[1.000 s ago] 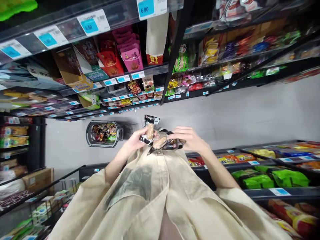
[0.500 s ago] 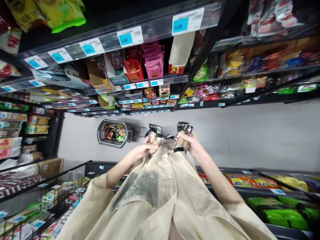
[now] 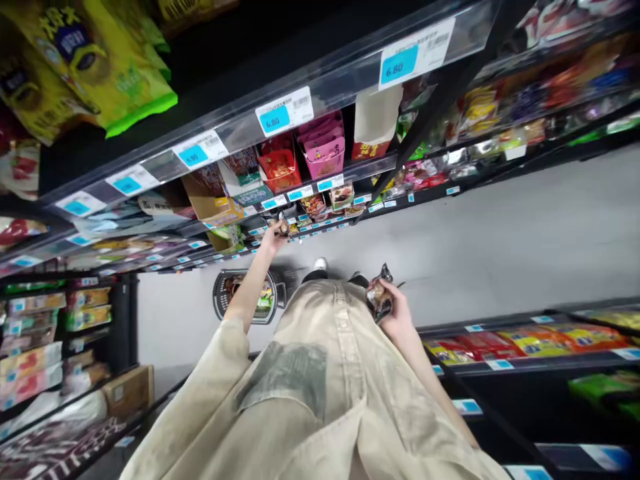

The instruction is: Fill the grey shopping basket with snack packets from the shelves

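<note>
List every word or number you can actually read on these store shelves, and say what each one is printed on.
"6.80" on the blue price tag at the upper shelf edge, right.
"6.80" on the blue price tag further left along the same shelf edge.
Other price tags: too small or blurred to read.
Yellow snack bag: large printed characters, not legible.
Packets in the left hand and right hand: print unreadable.

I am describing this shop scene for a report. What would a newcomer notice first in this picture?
First, the left hand stretched out to a low shelf, holding a small dark snack pack at the shelf edge. Next, the right hand close to the beige shirt, gripping more dark snack packs. A shopping basket sits on the grey floor between them, below blue price tags.
</note>
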A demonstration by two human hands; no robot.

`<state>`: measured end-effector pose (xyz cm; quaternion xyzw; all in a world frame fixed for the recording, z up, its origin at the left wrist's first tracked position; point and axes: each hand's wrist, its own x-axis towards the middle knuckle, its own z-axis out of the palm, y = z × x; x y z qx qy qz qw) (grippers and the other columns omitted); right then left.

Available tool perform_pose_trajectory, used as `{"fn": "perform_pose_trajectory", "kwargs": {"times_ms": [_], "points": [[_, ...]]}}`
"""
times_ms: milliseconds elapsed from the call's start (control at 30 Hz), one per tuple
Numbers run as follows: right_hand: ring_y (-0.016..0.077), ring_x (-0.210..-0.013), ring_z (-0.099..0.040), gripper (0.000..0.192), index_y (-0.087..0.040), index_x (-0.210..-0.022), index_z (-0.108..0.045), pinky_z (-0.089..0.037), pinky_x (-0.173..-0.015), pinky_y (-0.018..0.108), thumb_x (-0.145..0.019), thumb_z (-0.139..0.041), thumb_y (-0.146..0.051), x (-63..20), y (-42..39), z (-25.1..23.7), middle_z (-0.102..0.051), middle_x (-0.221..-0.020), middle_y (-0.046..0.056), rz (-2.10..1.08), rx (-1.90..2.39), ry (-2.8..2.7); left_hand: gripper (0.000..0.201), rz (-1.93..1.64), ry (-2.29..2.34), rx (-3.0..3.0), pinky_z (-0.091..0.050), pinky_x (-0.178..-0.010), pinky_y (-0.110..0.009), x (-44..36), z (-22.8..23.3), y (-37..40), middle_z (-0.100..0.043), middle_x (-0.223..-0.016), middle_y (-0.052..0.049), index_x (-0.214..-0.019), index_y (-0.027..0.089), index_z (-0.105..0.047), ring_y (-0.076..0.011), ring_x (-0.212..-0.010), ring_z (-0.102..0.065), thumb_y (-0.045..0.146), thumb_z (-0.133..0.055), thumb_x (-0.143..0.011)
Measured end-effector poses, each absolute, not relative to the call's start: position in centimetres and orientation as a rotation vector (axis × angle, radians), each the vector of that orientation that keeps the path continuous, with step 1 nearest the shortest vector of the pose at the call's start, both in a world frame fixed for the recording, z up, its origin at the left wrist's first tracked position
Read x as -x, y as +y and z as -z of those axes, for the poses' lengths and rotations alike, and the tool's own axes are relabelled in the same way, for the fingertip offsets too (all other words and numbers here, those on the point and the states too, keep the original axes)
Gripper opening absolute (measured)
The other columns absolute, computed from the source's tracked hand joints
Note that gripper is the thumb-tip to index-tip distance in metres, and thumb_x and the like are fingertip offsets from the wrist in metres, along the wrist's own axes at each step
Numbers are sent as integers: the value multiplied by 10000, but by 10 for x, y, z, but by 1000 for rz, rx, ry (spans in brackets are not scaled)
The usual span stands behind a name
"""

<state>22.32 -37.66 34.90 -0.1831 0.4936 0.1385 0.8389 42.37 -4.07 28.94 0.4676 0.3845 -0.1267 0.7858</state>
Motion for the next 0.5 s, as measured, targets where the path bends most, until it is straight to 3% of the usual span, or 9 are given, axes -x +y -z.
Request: {"fn": "perform_pose_trajectory", "kwargs": {"times_ms": [133, 267, 500], "points": [[144, -659, -725, 280, -245, -872, -653, -658, -610, 238, -690, -851, -170, -219, -346, -346, -756, -799, -25, -197, 363, 1062, 134, 166, 880, -1022, -555, -920, -354, -489, -264, -34, -640, -735, -14, -815, 199, -583, -166, -801, -642, 196, -701, -879], [127, -677, -724, 312, -246, -858, -641, -653, -658, 207, -659, -870, -172, -214, -330, -345, -743, -782, -21, -130, 325, 1078, 48, 152, 848, -1058, -520, -1023, -404, -510, -259, -32, -697, -915, -45, -952, 215, -623, -174, -971, -638, 256, -611, -972], [147, -684, -707, 305, -274, -868, -668, -653, -645, 257, -659, -878, -201, -219, -315, -360, -751, -795, -34, -60, 382, 1076, 372, 363, 644, -1353, -530, -1037, -412, -516, -277, -21, -706, -1205, -80, -1247, 232, -633, -205, -1271, -545, 481, -413, -1079]]}}
